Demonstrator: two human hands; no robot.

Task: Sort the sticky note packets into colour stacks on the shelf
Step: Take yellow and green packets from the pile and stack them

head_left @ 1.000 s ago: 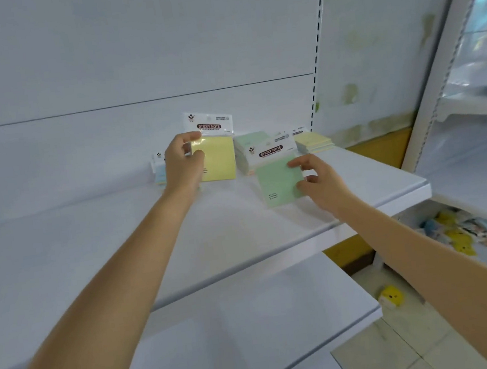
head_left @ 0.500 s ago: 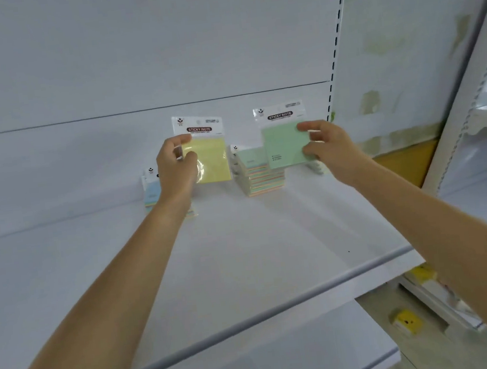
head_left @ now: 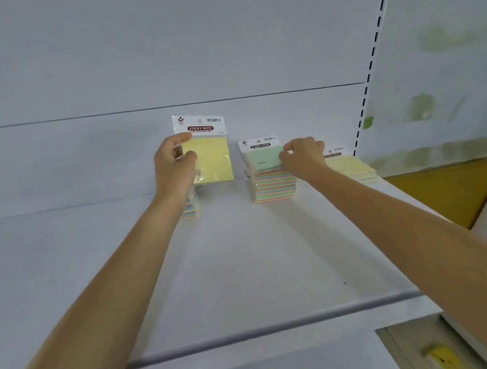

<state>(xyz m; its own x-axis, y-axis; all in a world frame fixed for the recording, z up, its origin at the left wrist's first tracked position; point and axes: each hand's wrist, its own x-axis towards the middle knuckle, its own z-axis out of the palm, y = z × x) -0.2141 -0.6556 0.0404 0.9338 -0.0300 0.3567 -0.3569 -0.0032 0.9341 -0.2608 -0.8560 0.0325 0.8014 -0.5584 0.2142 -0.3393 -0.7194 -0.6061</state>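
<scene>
My left hand holds a yellow sticky note packet upright above the white shelf, pinched at its left edge. Below that hand a small stack with a blue top is mostly hidden. My right hand grips the right edge of a green packet, which lies on top of the middle stack. A low stack of yellow packets sits to the right of it, against the back panel.
A slotted upright runs down the back panel on the right. Past the shelf's right end are an orange panel and, low down, a yellow object. The shelf's front edge crosses the lower view.
My right hand carried the green packet up from the shelf surface, then set it down on top of the middle stack. My left hand kept the yellow packet raised. The camera moved closer.
</scene>
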